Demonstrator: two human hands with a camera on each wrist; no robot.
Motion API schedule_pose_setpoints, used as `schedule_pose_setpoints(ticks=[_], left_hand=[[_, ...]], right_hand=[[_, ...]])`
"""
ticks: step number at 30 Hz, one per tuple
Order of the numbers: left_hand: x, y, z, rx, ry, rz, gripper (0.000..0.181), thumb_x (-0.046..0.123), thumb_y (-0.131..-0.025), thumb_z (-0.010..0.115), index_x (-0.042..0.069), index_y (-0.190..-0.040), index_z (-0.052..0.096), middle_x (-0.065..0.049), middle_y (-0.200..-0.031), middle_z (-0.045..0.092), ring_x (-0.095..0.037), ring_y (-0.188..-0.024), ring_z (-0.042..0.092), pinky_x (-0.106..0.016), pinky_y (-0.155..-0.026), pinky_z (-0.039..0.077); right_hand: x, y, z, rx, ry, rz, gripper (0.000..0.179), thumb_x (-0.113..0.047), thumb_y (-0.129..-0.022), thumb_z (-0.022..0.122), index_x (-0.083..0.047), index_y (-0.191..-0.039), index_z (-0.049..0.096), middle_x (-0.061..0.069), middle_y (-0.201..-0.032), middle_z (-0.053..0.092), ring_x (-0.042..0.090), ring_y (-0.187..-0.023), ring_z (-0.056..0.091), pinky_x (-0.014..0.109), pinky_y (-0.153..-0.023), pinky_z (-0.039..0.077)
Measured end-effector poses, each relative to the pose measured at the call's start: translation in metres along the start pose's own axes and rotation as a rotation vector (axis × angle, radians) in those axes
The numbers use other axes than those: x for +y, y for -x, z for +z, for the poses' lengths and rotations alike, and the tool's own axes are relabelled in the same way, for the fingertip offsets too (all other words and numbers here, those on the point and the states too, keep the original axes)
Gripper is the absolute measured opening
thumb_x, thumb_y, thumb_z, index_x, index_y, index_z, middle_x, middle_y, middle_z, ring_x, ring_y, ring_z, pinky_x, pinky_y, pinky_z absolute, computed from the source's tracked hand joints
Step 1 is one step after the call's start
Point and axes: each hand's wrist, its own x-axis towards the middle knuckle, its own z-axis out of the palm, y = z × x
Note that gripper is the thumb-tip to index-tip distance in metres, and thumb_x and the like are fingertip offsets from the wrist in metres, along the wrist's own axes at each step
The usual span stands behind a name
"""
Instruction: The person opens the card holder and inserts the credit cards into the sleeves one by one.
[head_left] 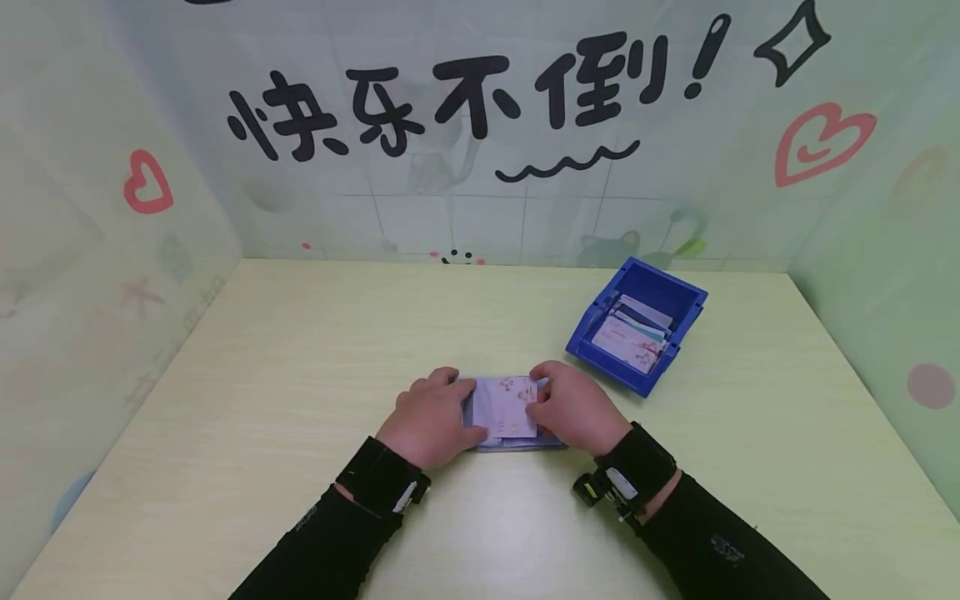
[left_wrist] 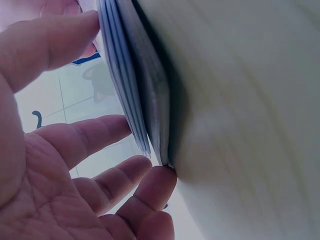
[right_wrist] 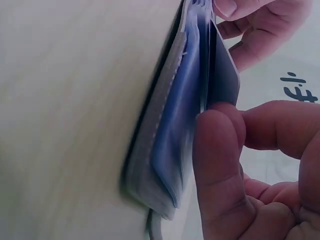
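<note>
A card holder booklet [head_left: 521, 446] with clear plastic leaves lies open on the table, a pink flower-printed card [head_left: 506, 408] over its page. My left hand [head_left: 431, 417] holds the booklet's left side, thumb near the front edge and fingers toward the back. Fanned leaves [left_wrist: 117, 65] and a thick cover show from the side in the left wrist view. With thumb and forefinger, my right hand [head_left: 577, 408] pinches the card's right edge. The right wrist view shows the pinched card [right_wrist: 225, 75] standing slightly off the bluish leaves [right_wrist: 175, 135]. How far the card sits inside a sleeve, I cannot tell.
A blue plastic box [head_left: 637, 325] stands behind and right of my right hand, with several cards [head_left: 630, 343] in it. The pale wooden table [head_left: 315, 333] meets a printed backdrop [head_left: 480, 225] at the back and sides.
</note>
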Motion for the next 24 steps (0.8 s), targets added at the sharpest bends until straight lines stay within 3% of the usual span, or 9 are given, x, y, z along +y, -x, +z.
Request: schedule_pose_setpoints(ticks=[8, 15, 20, 24], left_hand=[[0.000, 0.002, -0.002, 0.004, 0.002, 0.011, 0.070, 0.046, -0.089, 0.082, 0.011, -0.147, 0.062, -0.019, -0.154, 0.052, -0.041, -0.122, 0.059, -0.059, -0.103, 0.051], [0.000, 0.003, -0.002, -0.008, 0.004, 0.014, 0.070, 0.048, -0.090, 0.081, 0.011, -0.148, 0.062, -0.019, -0.155, 0.052, -0.041, -0.124, 0.058, -0.059, -0.105, 0.050], [0.000, 0.002, -0.002, -0.006, 0.006, 0.020, 0.070, 0.048, -0.091, 0.080, 0.011, -0.147, 0.062, -0.018, -0.155, 0.052, -0.042, -0.127, 0.058, -0.060, -0.106, 0.049], [-0.001, 0.002, -0.002, -0.004, 0.005, 0.029, 0.069, 0.048, -0.092, 0.079, 0.011, -0.147, 0.062, -0.018, -0.154, 0.052, -0.042, -0.127, 0.058, -0.060, -0.105, 0.049]], right_hand=[[-0.002, -0.001, 0.005, -0.036, -0.022, 0.015, 0.046, -0.015, -0.097, 0.073, -0.006, -0.140, 0.060, 0.008, -0.089, 0.064, 0.020, -0.068, 0.062, 0.028, -0.058, 0.047], [-0.005, 0.002, 0.007, -0.020, 0.038, -0.027, 0.050, -0.015, -0.095, 0.076, -0.005, -0.142, 0.061, 0.005, -0.090, 0.064, 0.019, -0.077, 0.061, 0.028, -0.062, 0.046], [-0.009, 0.004, 0.011, 0.003, 0.096, -0.059, 0.053, -0.017, -0.094, 0.078, -0.005, -0.143, 0.062, 0.005, -0.111, 0.070, 0.022, -0.098, 0.061, 0.039, -0.087, 0.053], [-0.011, 0.006, 0.013, 0.008, 0.097, -0.067, 0.055, -0.015, -0.094, 0.078, -0.003, -0.145, 0.061, 0.009, -0.129, 0.070, 0.025, -0.110, 0.061, 0.048, -0.105, 0.051]])
